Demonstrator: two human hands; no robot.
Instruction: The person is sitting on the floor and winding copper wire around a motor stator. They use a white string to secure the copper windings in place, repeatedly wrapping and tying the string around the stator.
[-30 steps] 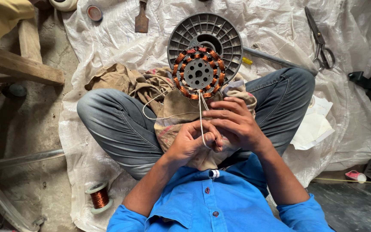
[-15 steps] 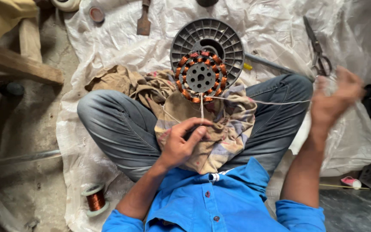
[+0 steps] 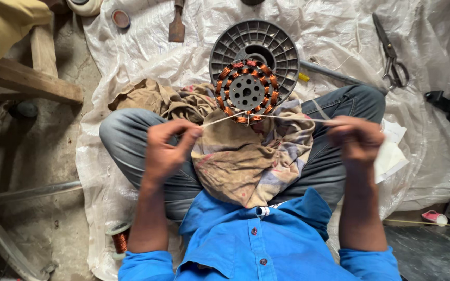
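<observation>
The white cord [image 3: 282,118] is now being pulled taut sideways across the copper-wound stator [image 3: 246,91], pinched in the closed fingers of the left hand [image 3: 165,148] and the right hand [image 3: 358,139], both having dropped level since a moment ago.

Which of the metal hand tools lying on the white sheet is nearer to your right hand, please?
The scissors, lying upper right beyond the right hand; the flat scraper-like tool lies far off at the sheet's top left.

White plastic sheet [image 3: 147,47] over floor; scissors [image 3: 391,54] far right, chisel [image 3: 176,26] far, copper-wire spool [image 3: 120,240] near left.
</observation>
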